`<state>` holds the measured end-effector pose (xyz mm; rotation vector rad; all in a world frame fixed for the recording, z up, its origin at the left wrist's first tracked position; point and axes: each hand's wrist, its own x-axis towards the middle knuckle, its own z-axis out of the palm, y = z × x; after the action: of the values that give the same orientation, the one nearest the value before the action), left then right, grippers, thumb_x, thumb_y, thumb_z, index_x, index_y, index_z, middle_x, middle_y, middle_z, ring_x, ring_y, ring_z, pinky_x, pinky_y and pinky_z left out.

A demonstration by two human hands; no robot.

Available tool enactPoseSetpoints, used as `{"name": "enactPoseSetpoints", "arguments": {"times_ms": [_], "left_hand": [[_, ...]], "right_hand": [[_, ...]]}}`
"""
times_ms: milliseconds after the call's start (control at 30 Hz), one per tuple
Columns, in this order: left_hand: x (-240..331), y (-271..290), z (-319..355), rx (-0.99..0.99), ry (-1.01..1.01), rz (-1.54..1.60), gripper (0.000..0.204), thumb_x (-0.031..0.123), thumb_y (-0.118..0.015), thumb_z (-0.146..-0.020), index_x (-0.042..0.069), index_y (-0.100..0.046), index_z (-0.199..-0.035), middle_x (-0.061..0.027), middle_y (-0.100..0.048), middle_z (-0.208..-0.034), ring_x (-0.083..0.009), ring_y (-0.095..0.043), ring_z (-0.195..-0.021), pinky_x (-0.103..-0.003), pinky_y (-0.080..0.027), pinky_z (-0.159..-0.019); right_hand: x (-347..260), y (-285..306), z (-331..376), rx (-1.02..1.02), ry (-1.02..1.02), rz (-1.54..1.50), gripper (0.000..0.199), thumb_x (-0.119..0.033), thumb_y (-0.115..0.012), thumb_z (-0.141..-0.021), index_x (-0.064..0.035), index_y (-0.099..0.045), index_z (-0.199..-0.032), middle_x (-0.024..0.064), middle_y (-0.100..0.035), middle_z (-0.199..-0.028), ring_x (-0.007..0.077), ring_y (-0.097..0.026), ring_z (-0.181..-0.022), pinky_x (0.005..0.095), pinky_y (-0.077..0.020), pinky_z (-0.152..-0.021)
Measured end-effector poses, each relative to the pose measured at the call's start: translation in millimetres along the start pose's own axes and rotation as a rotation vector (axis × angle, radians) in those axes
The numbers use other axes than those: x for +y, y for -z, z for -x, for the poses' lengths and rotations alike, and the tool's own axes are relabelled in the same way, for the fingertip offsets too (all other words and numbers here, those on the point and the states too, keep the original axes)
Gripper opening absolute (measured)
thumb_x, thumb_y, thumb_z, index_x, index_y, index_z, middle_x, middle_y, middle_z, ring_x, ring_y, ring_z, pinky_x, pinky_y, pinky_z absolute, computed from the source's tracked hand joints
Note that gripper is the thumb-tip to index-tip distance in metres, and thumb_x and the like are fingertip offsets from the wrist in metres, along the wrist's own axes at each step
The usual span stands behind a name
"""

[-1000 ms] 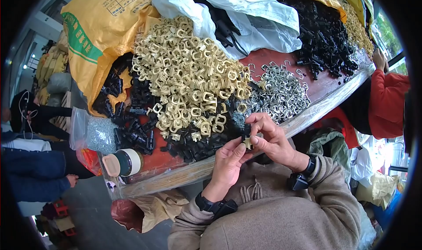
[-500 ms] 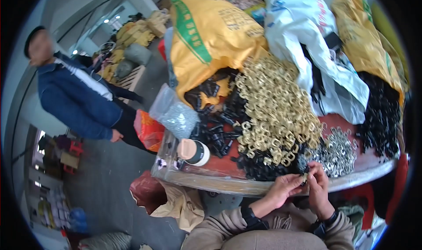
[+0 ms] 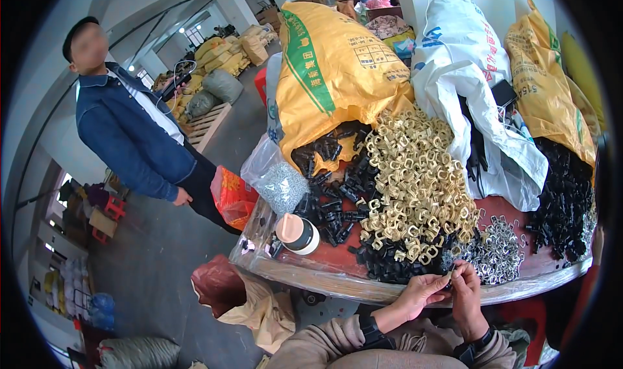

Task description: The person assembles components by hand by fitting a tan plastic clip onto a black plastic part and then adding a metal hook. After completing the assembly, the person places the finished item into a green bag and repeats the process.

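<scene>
At the table's near edge my left hand point(image 3: 418, 296) and my right hand point(image 3: 466, 297) meet, with fingers and thumbs pinched together. Something small and dark shows between the fingertips, mostly hidden, and I cannot make out its kind. Just beyond the hands lies a heap of silver metal rings point(image 3: 496, 249). A large mound of gold-coloured buckle-like loops point(image 3: 418, 181) spreads farther back. Small black plastic pieces point(image 3: 389, 262) lie along its near side, and longer black fittings point(image 3: 328, 207) on its left.
A lidded cup point(image 3: 298, 235) and a clear bag of grey beads point(image 3: 282, 186) stand at the table's left. Yellow sacks point(image 3: 350, 61) and a white sack point(image 3: 464, 51) line the back. A person point(image 3: 130, 129) stands at left; an open paper sack point(image 3: 259, 310) is on the floor.
The view has tilted up, so the table and sacks sit lower in it. My hands stay pinched together. The standing person's other hand now shows, raised with a dark object with a white cable.
</scene>
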<state>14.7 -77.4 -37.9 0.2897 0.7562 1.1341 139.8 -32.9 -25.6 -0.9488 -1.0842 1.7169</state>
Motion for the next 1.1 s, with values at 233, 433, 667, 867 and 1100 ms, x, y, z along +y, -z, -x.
{"name": "enactPoseSetpoints", "arguments": {"times_ms": [233, 433, 667, 867, 1100], "left_hand": [[3.4, -0.5, -1.3, 0.002, 0.027, -0.023, 0.022, 0.024, -0.058, -0.077, 0.005, -0.058, -0.088, -0.0004, -0.057, -0.083, -0.0093, -0.056, -0.073, -0.019, -0.044, -0.064], [12.6, -5.6, 4.1, -0.040, 0.015, 0.007, 0.022, 0.023, -0.055, -0.079, 0.003, -0.056, -0.088, -0.0025, -0.057, -0.083, -0.0096, -0.056, -0.070, -0.019, -0.046, -0.063], [118.5, -1.8, 31.2, -0.064, -0.642, 0.088, 0.021, 0.017, -0.054, -0.079, 0.000, -0.055, -0.090, -0.0111, -0.058, -0.082, -0.0152, -0.058, -0.070, -0.024, -0.049, -0.061], [41.1, -2.2, 16.4, -0.068, -0.194, -0.287, 0.022, 0.018, -0.056, -0.078, 0.000, -0.055, -0.091, -0.0059, -0.059, -0.084, -0.0116, -0.057, -0.071, -0.020, -0.047, -0.064], [21.1, -0.7, 13.9, 0.008, -0.028, -0.303, 0.021, 0.016, -0.056, -0.078, 0.000, -0.054, -0.092, -0.0075, -0.059, -0.085, -0.0124, -0.057, -0.070, -0.021, -0.046, -0.065]], "right_hand": [[5.4, 0.4, 0.3, -0.011, 0.159, 0.181, 0.012, -0.011, -0.052, -0.080, -0.0070, -0.042, -0.076, 0.0009, -0.043, -0.096, 0.0048, -0.038, -0.070, 0.0181, -0.0321, -0.064], [-2.5, -8.5, 2.7, -0.034, 0.179, 0.097, 0.011, -0.010, -0.052, -0.080, -0.0067, -0.042, -0.082, 0.0013, -0.044, -0.094, 0.0057, -0.040, -0.073, 0.0187, -0.0332, -0.068], [-2.5, -6.7, 3.2, -0.017, 0.145, 0.013, 0.012, -0.007, -0.051, -0.078, -0.0051, -0.044, -0.086, 0.0016, -0.045, -0.085, 0.0068, -0.041, -0.073, 0.0194, -0.0337, -0.068], [-3.5, -0.2, 5.7, -0.138, 0.072, 0.123, 0.007, -0.005, -0.051, -0.077, -0.0047, -0.046, -0.082, -0.0008, -0.047, -0.074, 0.0056, -0.042, -0.066, 0.0183, -0.0351, -0.061], [-27.5, 31.8, -13.6, -0.185, 0.096, 0.336, 0.002, -0.004, -0.049, -0.079, -0.0036, -0.049, -0.081, -0.0028, -0.046, -0.072, 0.0044, -0.044, -0.065, 0.0194, -0.0378, -0.056]]}}
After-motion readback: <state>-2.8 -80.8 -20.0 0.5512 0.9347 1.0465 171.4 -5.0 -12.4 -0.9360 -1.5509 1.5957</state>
